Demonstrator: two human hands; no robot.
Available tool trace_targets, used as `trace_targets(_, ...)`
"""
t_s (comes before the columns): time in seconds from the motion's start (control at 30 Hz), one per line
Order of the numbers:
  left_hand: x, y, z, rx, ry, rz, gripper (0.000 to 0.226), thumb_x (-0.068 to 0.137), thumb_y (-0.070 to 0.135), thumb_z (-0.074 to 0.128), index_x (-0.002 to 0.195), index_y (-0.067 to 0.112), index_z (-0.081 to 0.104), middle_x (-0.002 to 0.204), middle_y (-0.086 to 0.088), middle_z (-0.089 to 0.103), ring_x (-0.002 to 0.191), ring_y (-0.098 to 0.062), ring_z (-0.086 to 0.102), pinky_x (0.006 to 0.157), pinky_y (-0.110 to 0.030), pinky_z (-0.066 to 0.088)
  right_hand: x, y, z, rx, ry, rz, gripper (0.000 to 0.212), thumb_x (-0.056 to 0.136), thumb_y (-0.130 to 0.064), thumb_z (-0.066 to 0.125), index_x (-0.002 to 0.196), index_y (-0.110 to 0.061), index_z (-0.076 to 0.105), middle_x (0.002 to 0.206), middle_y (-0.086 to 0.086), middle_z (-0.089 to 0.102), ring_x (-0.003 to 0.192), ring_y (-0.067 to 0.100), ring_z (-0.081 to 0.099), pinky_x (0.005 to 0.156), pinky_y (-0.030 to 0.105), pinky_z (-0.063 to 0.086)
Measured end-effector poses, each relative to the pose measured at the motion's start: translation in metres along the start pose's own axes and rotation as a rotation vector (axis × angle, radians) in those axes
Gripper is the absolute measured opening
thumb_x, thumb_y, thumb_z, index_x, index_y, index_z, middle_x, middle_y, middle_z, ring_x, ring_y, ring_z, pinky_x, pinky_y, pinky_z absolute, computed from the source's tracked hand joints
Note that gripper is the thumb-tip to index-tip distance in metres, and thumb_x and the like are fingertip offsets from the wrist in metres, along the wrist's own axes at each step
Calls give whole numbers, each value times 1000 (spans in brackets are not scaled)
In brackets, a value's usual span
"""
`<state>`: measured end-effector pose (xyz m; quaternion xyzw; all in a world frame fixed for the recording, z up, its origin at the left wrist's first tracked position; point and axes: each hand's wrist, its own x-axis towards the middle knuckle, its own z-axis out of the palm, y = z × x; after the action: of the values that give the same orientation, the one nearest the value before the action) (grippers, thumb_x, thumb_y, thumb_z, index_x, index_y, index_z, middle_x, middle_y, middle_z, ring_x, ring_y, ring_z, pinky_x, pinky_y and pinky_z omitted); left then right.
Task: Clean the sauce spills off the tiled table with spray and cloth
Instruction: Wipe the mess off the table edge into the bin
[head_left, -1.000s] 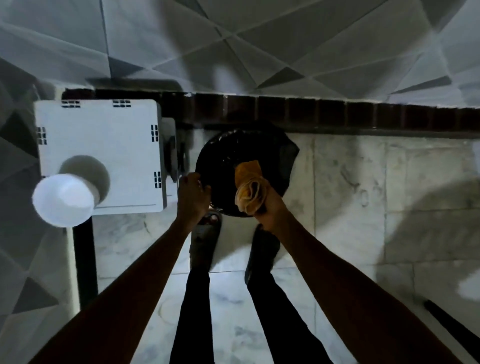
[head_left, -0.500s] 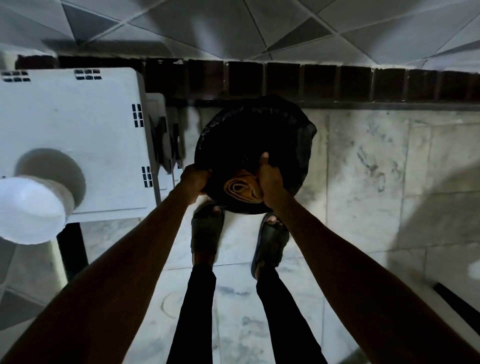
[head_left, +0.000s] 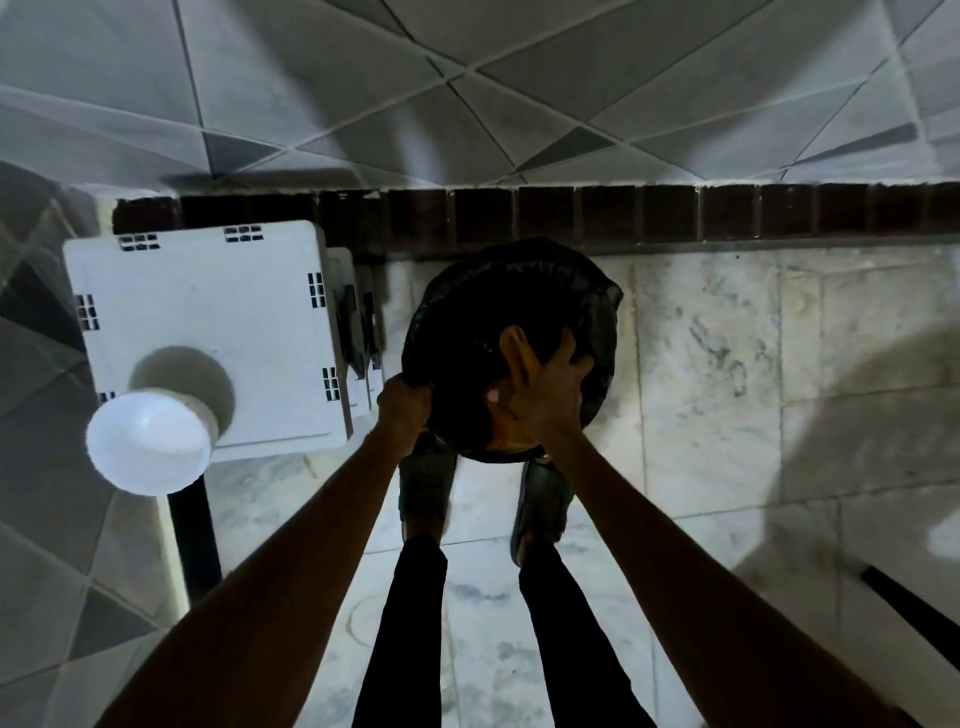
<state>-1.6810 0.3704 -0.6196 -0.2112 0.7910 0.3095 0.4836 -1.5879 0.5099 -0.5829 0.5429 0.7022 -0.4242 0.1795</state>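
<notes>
The left hand (head_left: 405, 410) grips the bag rim of the black-lined bin (head_left: 519, 291) at its 8 o'clock. The right hand (head_left: 545, 389) covers the orange cloth (head_left: 504, 439) inside the bin's mouth toward 6 o'clock; whether its fingers clutch the cloth cannot be told. A white crate (head_left: 208, 312) stands at 9 o'clock.

Dim marble floor (head_left: 727, 395), geometric grey wall tiles (head_left: 363, 78), white plastic stool (head_left: 208, 332).

The bin liner (head_left: 519, 291) is thin black plastic, glossy and crinkled, bunching under the left grip (head_left: 405, 410). The crate (head_left: 208, 322) is smooth matt white plastic. Floor tiles (head_left: 727, 364) look like polished veined marble; wall tiles (head_left: 311, 78) matt grey ceramic.
</notes>
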Motion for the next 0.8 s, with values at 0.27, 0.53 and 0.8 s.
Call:
trace_targets(0.27, -106, 16, -19, -65, -50, -2, 20, 97, 21, 59, 107, 4, 59, 89, -8, 60, 86, -27, 61, 90, -47, 56, -88, -30, -68, 111, 0, -137, 92, 63, -35, 59, 147, -7, 33, 142, 22, 34, 124, 43, 46, 98, 43, 46)
trace_targets(0.53, -296, 39, -72, 18, -114, 90, 28, 98, 9, 52, 123, -3, 57, 86, -2, 59, 79, -20, 57, 72, -32, 51, -268, -77, -189, 205, 178, -367, 100, 68, -29, 80, 150, -7, 26, 145, 14, 26, 120, 11, 37, 100, 27, 42)
trace_targets(0.8, -464, 48, -107, 317, -117, 319, 22, 102, 13, 48, 117, -1, 57, 92, -16, 60, 84, -29, 54, 57, -15, 38, -425, -80, -274, 269, 122, -83, 75, 65, -29, 69, 136, -9, 53, 115, 6, 62, 109, 23, 60, 88, 28, 43)
